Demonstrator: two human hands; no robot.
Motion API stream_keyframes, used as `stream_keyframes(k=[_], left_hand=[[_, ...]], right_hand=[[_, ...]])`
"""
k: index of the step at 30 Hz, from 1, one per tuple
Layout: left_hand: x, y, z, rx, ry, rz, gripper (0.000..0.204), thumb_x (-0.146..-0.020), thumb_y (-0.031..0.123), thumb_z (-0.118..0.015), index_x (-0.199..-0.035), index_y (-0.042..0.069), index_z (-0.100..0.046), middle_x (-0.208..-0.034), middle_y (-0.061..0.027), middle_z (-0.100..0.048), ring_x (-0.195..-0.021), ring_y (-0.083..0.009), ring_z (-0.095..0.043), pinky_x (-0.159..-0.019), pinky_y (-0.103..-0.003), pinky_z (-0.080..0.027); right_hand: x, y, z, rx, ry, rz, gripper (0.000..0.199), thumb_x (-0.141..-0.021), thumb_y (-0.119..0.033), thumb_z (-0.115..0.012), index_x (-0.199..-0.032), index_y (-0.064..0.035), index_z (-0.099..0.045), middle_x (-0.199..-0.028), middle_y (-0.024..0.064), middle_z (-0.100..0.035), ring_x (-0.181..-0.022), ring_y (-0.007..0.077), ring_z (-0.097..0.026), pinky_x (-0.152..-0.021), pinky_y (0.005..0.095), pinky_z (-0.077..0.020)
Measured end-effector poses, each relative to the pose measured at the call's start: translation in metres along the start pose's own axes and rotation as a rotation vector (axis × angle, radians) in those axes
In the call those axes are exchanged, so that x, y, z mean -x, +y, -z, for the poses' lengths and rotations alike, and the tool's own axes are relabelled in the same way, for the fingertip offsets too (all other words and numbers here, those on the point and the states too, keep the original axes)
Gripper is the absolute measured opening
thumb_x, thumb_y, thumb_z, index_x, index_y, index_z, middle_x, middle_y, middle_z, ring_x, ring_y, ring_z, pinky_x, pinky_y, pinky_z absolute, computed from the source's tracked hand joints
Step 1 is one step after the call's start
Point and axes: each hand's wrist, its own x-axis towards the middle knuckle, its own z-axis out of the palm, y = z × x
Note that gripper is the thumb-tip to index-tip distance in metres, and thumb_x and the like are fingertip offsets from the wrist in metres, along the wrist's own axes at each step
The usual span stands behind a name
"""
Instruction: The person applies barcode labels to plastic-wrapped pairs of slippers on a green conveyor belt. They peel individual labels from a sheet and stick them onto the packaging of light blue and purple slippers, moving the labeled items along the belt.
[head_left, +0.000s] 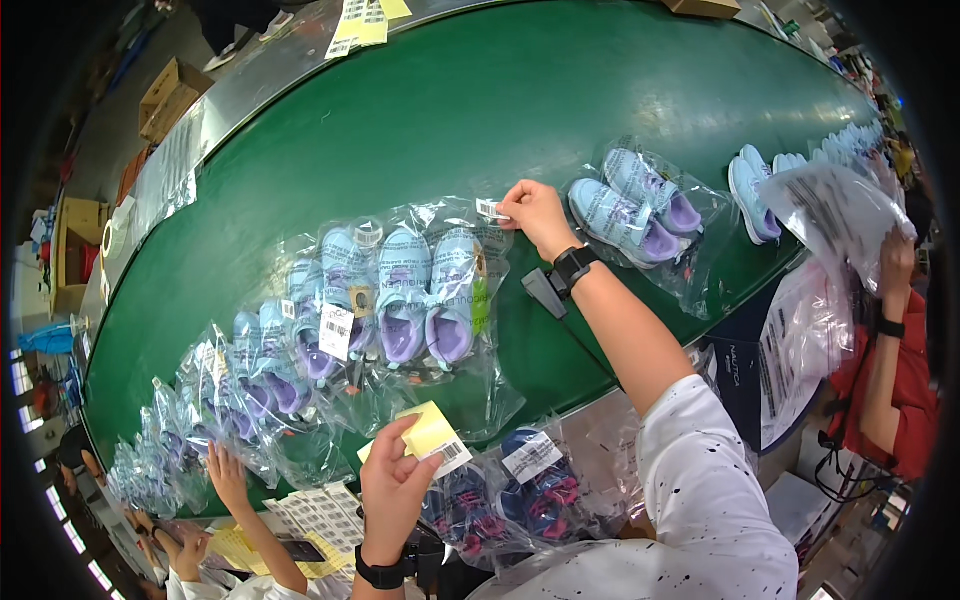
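My right hand [537,215] is reached out over the green table, pinching a small white barcode label [490,209]. That label is at the upper right corner of a clear plastic bag [495,300] with a pair of light blue shoes [405,262] in it, purple inside; I cannot tell whether it touches the film. Nearer to me, my left hand [392,490] grips a yellow sticker sheet [430,432] with a white barcode label at its lower edge. Beyond my right wrist lies another bagged pair of light blue shoes [620,220].
Bagged shoes [262,365] line the green table [400,110] to the left, where another person's hand [228,478] reaches in. At right a co-worker's hand [897,258] holds a plastic bag [825,205] near unbagged shoes [750,190]. Dark bagged shoes [540,490] lie close to me.
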Motion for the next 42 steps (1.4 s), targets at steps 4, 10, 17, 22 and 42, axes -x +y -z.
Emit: stream_keyframes(k=[4,10,17,22,42], left_hand=[[0.002,0.000,-0.003,0.048,0.004,-0.024,0.050,-0.086,-0.013,-0.059,-0.132,-0.006,-0.042,-0.121,-0.0199,-0.059,-0.100,-0.0207,-0.066,-0.081,-0.026,-0.056],[0.008,0.000,-0.004,0.107,0.027,-0.045,0.052,-0.086,-0.013,-0.059,-0.134,-0.006,-0.041,-0.122,-0.0203,-0.059,-0.101,-0.0220,-0.066,-0.084,-0.028,-0.056],[0.015,-0.014,-0.008,0.050,0.016,-0.052,0.032,-0.088,-0.007,-0.061,-0.120,-0.007,-0.056,-0.103,-0.0126,-0.067,-0.089,-0.0104,-0.064,-0.073,-0.021,-0.051],[0.017,-0.016,-0.015,0.027,0.095,-0.114,0.023,-0.089,-0.006,-0.062,-0.112,-0.007,-0.063,-0.101,-0.0091,-0.067,-0.081,-0.0047,-0.060,-0.069,-0.018,-0.047],[0.000,0.003,-0.025,0.039,0.112,-0.200,0.025,-0.091,-0.006,-0.059,-0.116,-0.008,-0.058,-0.110,-0.0143,-0.066,-0.099,-0.0137,-0.064,-0.084,-0.023,-0.051]], right_hand=[[0.015,-0.010,0.016,0.637,0.143,0.361,0.028,-0.078,-0.001,-0.066,-0.105,-0.0001,-0.058,-0.067,0.0193,-0.065,-0.066,0.0326,-0.068,-0.060,0.0416,-0.0532],[0.028,-0.045,0.129,0.742,0.362,0.608,0.047,-0.082,-0.010,-0.066,-0.128,-0.0058,-0.056,-0.090,0.0170,-0.069,-0.085,0.0335,-0.067,-0.077,0.0397,-0.0525],[0.050,0.011,0.215,0.968,0.514,0.274,0.057,-0.085,-0.046,-0.068,-0.130,-0.0131,-0.058,-0.117,0.0235,-0.061,-0.105,0.0397,-0.060,-0.091,0.0443,-0.0482],[0.076,0.020,0.080,0.896,0.373,0.245,0.058,-0.090,-0.044,-0.062,-0.136,-0.0115,-0.048,-0.123,0.0256,-0.054,-0.108,0.0455,-0.054,-0.091,0.0496,-0.0466],[0.232,-0.054,-0.047,0.245,-0.375,0.604,0.016,-0.077,0.001,-0.073,-0.093,0.0003,-0.069,-0.084,0.0082,-0.059,-0.075,0.0213,-0.056,-0.063,0.0322,-0.0448]])
